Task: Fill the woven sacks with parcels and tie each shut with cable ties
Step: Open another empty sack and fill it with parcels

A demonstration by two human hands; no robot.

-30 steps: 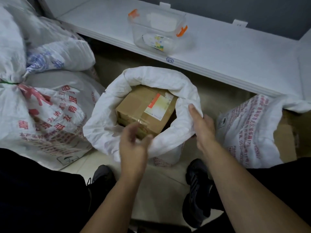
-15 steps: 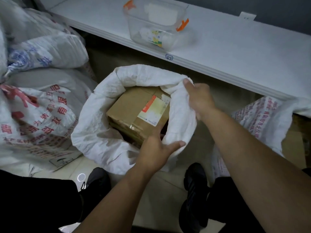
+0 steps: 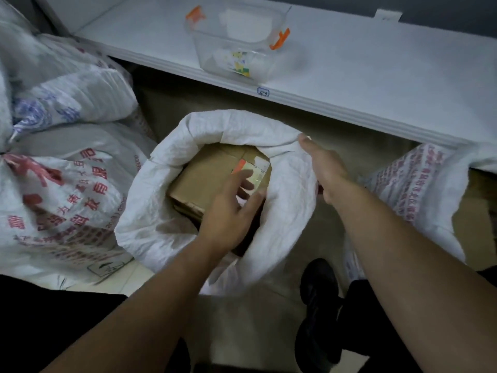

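Left hand (image 3: 228, 211) has moved off the near rim and into the mouth of the white woven sack (image 3: 166, 157), fingers spread and loose above the brown cardboard parcel (image 3: 204, 181), gripping nothing. Right hand (image 3: 322, 168) has slid along to the far right of the rim and lies against the rolled cloth, fingers hidden behind it, so whether it pinches the fabric cannot be told. Parcel sits deep inside, just under the left fingertips, label up. That reads as settling the load before the rolled collar gets pulled up. Beyond the right hand, a clear plastic tub with orange clips (image 3: 236, 41) waits on the white shelf (image 3: 376, 76).
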